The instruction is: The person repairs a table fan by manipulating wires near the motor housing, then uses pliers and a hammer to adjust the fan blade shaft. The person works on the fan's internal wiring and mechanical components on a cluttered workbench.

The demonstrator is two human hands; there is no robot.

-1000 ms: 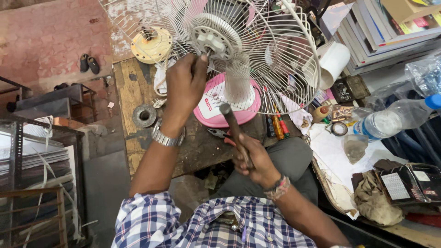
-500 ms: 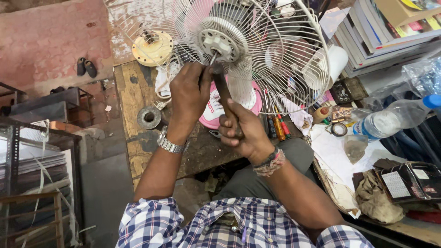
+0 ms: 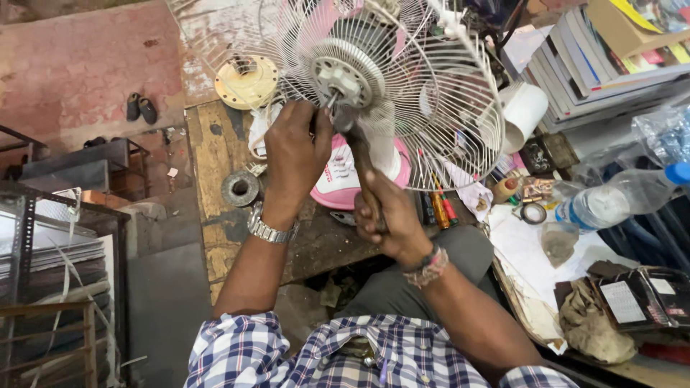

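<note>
Both hands work at the middle of a white wire fan guard [image 3: 431, 108] in the head view, the only one there is. The left hand [image 3: 295, 154] is closed up against the round hub [image 3: 343, 74] of the guard, its fingers curled at a thin metal pin [image 3: 333, 98] that sticks out from the hub; whether they pinch the pin itself I cannot tell. A metal wristwatch [image 3: 269, 230] sits on that wrist. The right hand [image 3: 388, 219] is wrapped tight around the wooden handle of a hammer [image 3: 357, 154], with the hammer's head up just beside the hub and the left fingers. A beaded band [image 3: 428, 264] circles the right wrist.

The fan stands on a pink and white base [image 3: 338, 188] on a worn wooden surface [image 3: 215, 172]. On the surface to the left of the base lies a round metal ring [image 3: 239, 188], and farther back a pale yellow disc [image 3: 248, 82]. Screwdrivers [image 3: 440, 208] with red and orange handles lie just right of the base. Well to the right, a plastic water bottle with a blue cap [image 3: 618, 201] lies on its side, near a roll of white paper [image 3: 523, 115] and a stack of books [image 3: 596, 65]. A pair of dark shoes [image 3: 141, 109] rests on the reddish floor at upper left.
</note>
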